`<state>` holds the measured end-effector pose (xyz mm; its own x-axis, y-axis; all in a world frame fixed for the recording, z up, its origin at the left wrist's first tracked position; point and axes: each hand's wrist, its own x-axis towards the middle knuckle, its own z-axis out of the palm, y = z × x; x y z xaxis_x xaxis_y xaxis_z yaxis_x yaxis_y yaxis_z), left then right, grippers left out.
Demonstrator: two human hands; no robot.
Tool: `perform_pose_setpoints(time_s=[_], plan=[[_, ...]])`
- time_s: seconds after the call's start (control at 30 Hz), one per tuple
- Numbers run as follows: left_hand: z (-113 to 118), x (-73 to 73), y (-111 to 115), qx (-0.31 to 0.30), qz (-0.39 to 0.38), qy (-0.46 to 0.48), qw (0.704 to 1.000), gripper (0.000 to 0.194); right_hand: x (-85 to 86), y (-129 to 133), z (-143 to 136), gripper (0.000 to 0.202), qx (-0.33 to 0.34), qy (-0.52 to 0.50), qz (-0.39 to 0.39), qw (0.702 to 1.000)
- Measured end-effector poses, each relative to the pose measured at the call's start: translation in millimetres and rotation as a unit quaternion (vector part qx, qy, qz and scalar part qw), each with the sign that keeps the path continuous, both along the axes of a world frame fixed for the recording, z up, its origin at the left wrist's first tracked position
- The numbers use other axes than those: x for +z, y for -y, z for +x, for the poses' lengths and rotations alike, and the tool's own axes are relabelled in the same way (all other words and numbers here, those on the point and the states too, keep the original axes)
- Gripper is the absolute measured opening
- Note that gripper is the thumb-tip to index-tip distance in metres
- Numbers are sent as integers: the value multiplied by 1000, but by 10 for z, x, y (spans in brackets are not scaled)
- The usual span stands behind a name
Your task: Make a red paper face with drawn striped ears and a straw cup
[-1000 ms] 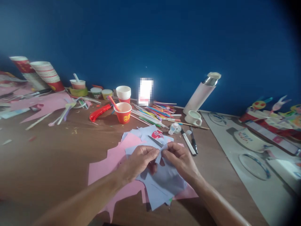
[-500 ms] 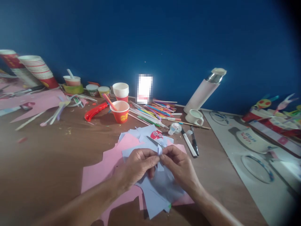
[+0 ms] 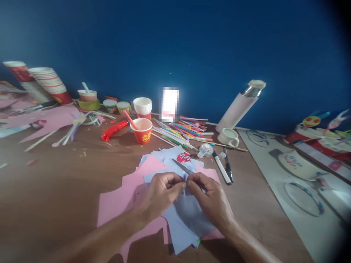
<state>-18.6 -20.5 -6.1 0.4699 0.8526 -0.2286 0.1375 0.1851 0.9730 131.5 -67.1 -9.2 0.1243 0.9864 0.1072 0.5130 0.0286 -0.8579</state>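
Observation:
My left hand [image 3: 164,191] and my right hand [image 3: 210,195] meet fingertip to fingertip over the paper pile. Between them they pinch a small pale purple paper piece [image 3: 185,177], mostly hidden by the fingers. A pointed metal blade [image 3: 181,166] sticks out up and left beside my right fingers; its other end is hidden. Under the hands lie pale blue sheets [image 3: 178,228] on top of pink sheets [image 3: 130,190]. A red cutout with two drawn eyes [image 3: 183,157] rests at the top of the pile.
Behind the pile are a red cup [image 3: 143,136], a red-handled tool [image 3: 113,131] and many coloured sticks [image 3: 178,133]. To the right are markers [image 3: 221,168], a white mug [image 3: 228,137] and a leaning flask [image 3: 238,109]. Stacked cups [image 3: 51,84] lean at the left.
The paper piece between my fingertips shows less above them than before. My hands stay close together. The whole view has shifted slightly.

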Motion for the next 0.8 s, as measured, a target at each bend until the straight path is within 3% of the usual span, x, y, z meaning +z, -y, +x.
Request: perform_pose_setpoints(time_s=[0.13, 0.3, 0.7, 0.8], plan=[[0, -44, 17, -7, 35, -2, 999, 14, 30, 25, 19, 20, 42, 35, 28, 998], [-14, -87, 47, -22, 70, -29, 997, 11, 19, 24, 20, 22, 35, 68, 9, 997], [-14, -39, -18, -51, -18, 39, 998, 18, -7, 0, 44, 31, 38, 15, 32, 999], [-36, -51, -40, -49, -22, 25, 998, 24, 1, -5, 56, 30, 13, -26, 26, 999]])
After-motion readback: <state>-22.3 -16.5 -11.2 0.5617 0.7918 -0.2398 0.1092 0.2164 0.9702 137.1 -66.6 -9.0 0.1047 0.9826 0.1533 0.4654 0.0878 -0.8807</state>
